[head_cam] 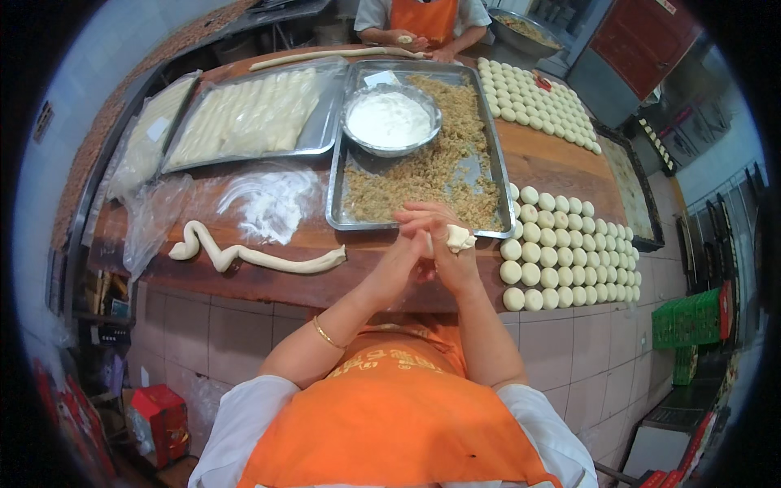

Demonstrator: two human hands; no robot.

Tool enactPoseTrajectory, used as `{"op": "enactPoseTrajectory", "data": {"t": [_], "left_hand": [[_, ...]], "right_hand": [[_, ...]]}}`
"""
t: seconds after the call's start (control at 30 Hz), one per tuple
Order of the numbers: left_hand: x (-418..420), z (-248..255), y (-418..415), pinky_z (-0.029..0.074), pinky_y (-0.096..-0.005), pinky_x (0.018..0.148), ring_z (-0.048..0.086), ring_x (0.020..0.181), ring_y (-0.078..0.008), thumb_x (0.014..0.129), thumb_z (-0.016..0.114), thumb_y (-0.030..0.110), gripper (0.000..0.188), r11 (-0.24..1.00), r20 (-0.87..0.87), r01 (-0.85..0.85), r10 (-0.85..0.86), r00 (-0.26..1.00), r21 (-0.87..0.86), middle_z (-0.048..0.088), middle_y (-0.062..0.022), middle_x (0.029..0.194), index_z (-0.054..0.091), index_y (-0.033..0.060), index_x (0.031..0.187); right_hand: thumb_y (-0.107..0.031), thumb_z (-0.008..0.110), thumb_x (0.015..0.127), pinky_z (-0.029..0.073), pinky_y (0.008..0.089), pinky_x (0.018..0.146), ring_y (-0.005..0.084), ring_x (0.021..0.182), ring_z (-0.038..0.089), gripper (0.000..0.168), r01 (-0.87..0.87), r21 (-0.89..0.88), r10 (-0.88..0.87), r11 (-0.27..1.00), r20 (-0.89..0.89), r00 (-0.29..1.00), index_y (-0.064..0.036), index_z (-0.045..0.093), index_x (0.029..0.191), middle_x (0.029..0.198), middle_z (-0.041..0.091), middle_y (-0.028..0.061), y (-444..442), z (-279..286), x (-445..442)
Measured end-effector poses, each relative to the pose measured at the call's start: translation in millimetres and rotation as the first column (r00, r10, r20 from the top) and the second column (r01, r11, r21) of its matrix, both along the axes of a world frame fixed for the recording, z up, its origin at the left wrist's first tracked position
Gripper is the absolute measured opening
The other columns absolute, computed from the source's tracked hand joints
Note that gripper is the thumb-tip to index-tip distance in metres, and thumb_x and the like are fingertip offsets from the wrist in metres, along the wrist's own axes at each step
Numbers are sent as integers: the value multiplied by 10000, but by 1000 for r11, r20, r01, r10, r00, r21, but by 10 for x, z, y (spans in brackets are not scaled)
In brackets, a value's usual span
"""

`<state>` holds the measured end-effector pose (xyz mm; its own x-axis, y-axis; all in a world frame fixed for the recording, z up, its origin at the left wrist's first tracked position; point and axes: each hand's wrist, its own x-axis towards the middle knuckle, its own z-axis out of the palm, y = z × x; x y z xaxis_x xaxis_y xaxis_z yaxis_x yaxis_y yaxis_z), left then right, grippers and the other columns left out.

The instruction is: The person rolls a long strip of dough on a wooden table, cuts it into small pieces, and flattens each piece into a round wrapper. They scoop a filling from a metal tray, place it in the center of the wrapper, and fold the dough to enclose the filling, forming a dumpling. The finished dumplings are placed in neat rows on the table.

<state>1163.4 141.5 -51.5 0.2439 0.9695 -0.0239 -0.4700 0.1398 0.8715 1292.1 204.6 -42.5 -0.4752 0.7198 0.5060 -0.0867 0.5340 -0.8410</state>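
My hands meet above the near edge of the wooden table, in front of a metal tray [511, 207] of crumbly brown filling [454, 122]. A lump of pale dough [460, 238] bulges from the top of my right hand [453, 259], between thumb and forefinger. My left hand [412, 247] presses against the right one, its fingers overlapping it; what lies between the palms is mostly hidden. To the left, a zigzag rope of dough [274, 259] rests on the table, its torn end towards my hands.
A metal bowl of white flour [390, 119] sits in the tray. Rows of round dough pieces [564, 259] cover the right side. Dough strips under plastic [250, 116] and scattered flour [271, 204] lie left. Opposite, a person in an orange apron [423, 21] handles dough.
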Motion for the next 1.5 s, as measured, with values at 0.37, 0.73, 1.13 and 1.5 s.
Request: {"op": "enactPoseTrajectory", "data": {"t": [0.37,0.73,1.13,1.5], "left_hand": [[-42,61,4,326,-203,536,436,665,-44,1074,405,568,485,999,-69,3,-5,998,-35,541,30,942,518,144,1280],[-116,51,36,323,-192,530,444,669,-50,1082,405,539,409,998,-67,56,-56,996,-11,544,31,960,530,174,1217],[-99,111,-12,368,-203,598,451,744,-59,1066,467,508,469,999,-172,31,-32,985,-12,529,26,988,504,124,1333],[-95,79,-4,376,-211,571,471,687,-69,1075,486,450,418,993,-88,96,-102,991,-71,523,20,907,467,118,1329]], "right_hand": [[-522,403,1076,348,490,1154,344,1366,494,589,30,78,-38,996,96,995,-43,740,1135,1288,680,153,-44,134,-5],[-432,437,1083,379,463,1126,316,1293,564,459,44,99,-47,994,29,998,-96,749,1066,1207,731,93,-3,90,-21],[-547,362,1080,363,503,1142,349,1335,516,646,35,23,-36,999,22,999,-40,759,1041,1212,716,157,-49,62,5],[-536,414,1065,404,458,1110,323,1296,558,581,47,-32,-49,998,-58,997,-67,756,1068,1222,719,117,-118,69,-20]]}}
